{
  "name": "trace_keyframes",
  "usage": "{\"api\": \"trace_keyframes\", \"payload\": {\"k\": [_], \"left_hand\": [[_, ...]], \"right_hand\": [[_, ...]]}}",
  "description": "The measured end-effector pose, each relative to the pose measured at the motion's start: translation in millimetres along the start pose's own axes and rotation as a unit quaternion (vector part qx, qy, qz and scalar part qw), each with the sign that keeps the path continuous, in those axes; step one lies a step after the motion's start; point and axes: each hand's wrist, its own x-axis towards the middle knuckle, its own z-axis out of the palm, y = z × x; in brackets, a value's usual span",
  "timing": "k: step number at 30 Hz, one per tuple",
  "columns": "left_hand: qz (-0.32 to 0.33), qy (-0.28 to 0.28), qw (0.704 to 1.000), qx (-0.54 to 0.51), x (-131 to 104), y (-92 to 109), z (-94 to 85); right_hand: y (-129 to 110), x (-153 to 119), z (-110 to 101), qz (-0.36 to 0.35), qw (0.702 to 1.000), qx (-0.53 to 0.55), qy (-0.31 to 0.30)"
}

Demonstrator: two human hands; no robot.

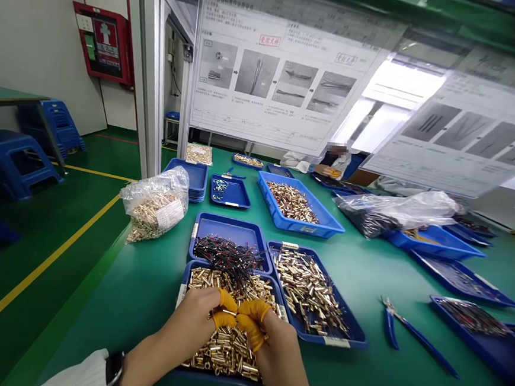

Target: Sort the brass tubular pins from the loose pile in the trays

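Observation:
My left hand [206, 311] and my right hand [267, 330] meet over a blue tray [183, 288] full of small brass tubes [227, 354]. Yellow finger cots cover the fingertips of both. Pinched in my left fingers is one brass tube [229, 313], lying roughly level. The right thumb and fingers are closed at its right end; whatever they grip is hidden. Just beyond my hands, thin black and red wires [230, 256] are heaped in another blue tray [202, 221] and spill over the tubes. To the right, a tray [357, 337] holds brass tubes with wires attached.
Blue-handled pliers [407, 330] lie on the green table [386, 375] at right, near a tray of dark wires [470, 317]. A bag of brass parts [153, 208] stands left. A blue bin [321, 225] is further back. Instruction sheets [272, 123] hang above; a co-worker [335, 160] sits opposite.

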Motion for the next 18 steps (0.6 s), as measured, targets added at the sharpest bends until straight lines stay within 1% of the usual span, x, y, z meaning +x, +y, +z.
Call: {"api": "trace_keyframes", "payload": {"k": [2, 3, 4, 6, 8, 10, 12, 14, 16, 18], "left_hand": [[0.005, -0.011, 1.000, 0.017, -0.8, -1.1, 0.3], [0.006, -0.015, 1.000, 0.018, -1.2, -1.2, 0.1], [0.009, -0.018, 1.000, 0.012, -1.8, -1.2, -0.3], [0.019, -0.023, 1.000, -0.008, -3.4, -0.7, -1.5], [0.037, -0.031, 0.999, -0.024, -5.5, 0.2, -2.5], [0.059, -0.046, 0.997, -0.031, -7.8, 1.3, -2.6], [0.071, -0.058, 0.995, -0.036, -9.3, 2.9, -1.3], [0.059, -0.059, 0.996, -0.034, -9.4, 5.0, 0.6], [0.026, -0.053, 0.998, -0.014, -7.6, 6.5, 1.6], [-0.003, -0.036, 0.999, 0.029, -4.2, 5.5, 0.0]], "right_hand": [[-4.6, 3.1, -1.4, 0.064, 0.995, 0.071, -0.036], [-6.3, 5.1, -2.4, 0.104, 0.985, 0.124, -0.062], [-7.5, 7.2, -3.5, 0.140, 0.969, 0.182, -0.092], [-8.2, 11.0, -5.0, 0.190, 0.924, 0.297, -0.145], [-8.3, 13.3, -4.8, 0.209, 0.884, 0.377, -0.179], [-9.7, 13.6, -2.2, 0.219, 0.859, 0.418, -0.197], [-13.2, 12.5, 1.9, 0.222, 0.847, 0.438, -0.202], [-17.2, 10.8, 4.6, 0.218, 0.845, 0.451, -0.186], [-18.9, 9.7, 2.0, 0.210, 0.856, 0.450, -0.145], [-15.7, 10.6, -8.5, 0.206, 0.878, 0.425, -0.080]]}}
